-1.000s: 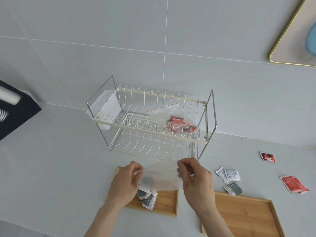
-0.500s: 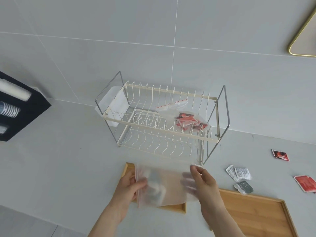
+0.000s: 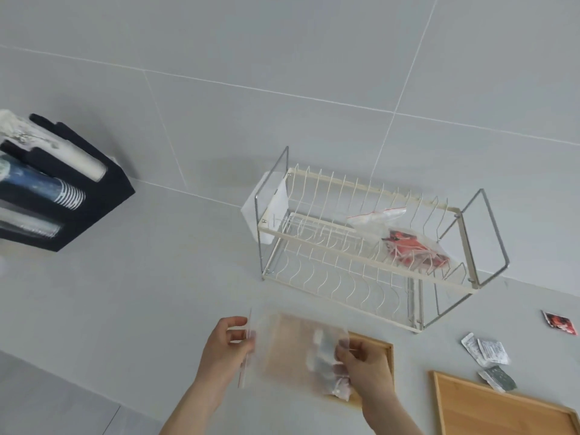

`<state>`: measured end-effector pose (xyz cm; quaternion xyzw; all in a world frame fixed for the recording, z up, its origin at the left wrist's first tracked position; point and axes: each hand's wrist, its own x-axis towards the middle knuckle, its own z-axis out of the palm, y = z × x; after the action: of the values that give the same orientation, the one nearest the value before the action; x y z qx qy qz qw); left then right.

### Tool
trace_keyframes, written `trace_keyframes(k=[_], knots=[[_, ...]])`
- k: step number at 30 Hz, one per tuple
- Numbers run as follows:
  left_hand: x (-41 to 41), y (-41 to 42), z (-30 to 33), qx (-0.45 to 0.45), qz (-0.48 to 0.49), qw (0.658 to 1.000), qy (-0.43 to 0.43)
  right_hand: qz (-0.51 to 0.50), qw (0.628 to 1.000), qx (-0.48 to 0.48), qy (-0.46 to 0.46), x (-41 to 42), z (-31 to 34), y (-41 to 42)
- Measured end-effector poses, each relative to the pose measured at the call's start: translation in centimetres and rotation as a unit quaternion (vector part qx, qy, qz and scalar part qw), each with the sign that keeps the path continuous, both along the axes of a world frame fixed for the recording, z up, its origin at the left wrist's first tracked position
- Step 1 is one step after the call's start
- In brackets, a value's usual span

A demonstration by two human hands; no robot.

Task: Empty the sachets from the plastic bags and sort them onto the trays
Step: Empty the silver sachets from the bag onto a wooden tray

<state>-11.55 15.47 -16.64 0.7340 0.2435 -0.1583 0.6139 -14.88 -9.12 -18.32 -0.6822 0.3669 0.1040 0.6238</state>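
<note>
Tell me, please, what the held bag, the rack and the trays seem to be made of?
Bag: thin frosted plastic film, translucent. Rack: cream-coated wire with bare grey metal end frames, apparently steel. Trays: pale wood with visible grain, possibly bamboo.

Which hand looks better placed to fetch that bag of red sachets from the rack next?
Probably the right hand: the bag of red sachets lies toward the rack's right end.
</note>
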Motion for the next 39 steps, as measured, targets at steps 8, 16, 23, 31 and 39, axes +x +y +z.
trace_keyframes(k=[8,16,23,31,39], knots=[[2.1,9.0,-0.8,0.069,0.059,0.995,-0.03,0.028,0.999,-0.046,0.006,4.5,0.5,10.3],[3.1,16.6,-1.4,0.102,0.067,0.992,-0.016,0.113,0.991,-0.076,0.001,7.8,0.0,18.4],[2.9,19.5,-2.9,0.066,-0.007,0.998,-0.018,0.193,0.978,-0.081,0.009,8.1,0.4,21.5],[3.4,18.0,-3.2,0.251,-0.147,0.954,-0.079,0.31,0.908,-0.282,0.023,6.2,0.8,18.9],[7.1,10.1,1.2,0.242,-0.336,0.888,-0.199,0.355,0.887,-0.287,0.068,4.2,6.9,9.4]])
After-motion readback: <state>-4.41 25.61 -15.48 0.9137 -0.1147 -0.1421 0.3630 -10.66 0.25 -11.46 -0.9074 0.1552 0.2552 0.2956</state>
